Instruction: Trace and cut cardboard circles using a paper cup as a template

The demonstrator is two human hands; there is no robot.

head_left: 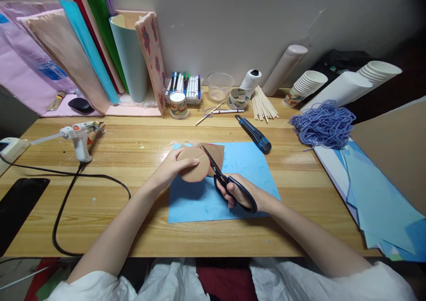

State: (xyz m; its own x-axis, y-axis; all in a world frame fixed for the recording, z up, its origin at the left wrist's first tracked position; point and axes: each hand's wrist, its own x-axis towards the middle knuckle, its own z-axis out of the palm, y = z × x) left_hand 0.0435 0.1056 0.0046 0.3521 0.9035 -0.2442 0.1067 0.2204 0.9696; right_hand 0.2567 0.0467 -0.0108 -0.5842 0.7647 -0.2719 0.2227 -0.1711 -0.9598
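My left hand (171,167) grips a round brown cardboard disc (195,170) with a red drawn outline, held just above a blue paper sheet (246,168) on the wooden table. My right hand (241,196) is closed on black-handled scissors (223,179). Their blades point up and left into the disc, along a cut line near its middle. A second brown cardboard piece (216,152) lies behind the disc, partly hidden by it.
A glue gun (78,136) with its black cord lies at the left. A blue utility knife (254,134), wooden sticks (262,105), markers (184,85), paper cups (304,85), purple cord (322,123) and rolled papers (100,48) line the back. Blue sheets (376,199) are stacked at the right.
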